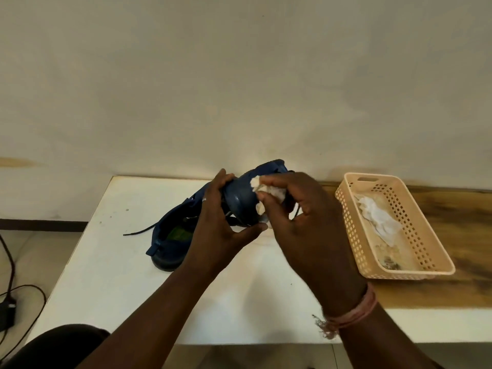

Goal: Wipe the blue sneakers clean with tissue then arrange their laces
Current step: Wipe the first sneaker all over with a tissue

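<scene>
Crumpled tissue [269, 191] in right hand [300, 222]

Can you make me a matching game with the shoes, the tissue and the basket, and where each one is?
Things:
1. held sneaker
2. other sneaker
3. crumpled tissue
4. peach basket

Places:
A. on the wooden surface, at the right
B. pinched in the right hand
C. gripped by the left hand
D. lying on the white table

Pairs: 1-C, 2-D, 3-B, 4-A

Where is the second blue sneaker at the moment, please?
It lies on the white table, left of centre, behind the left hand, beside the held sneaker.
</scene>
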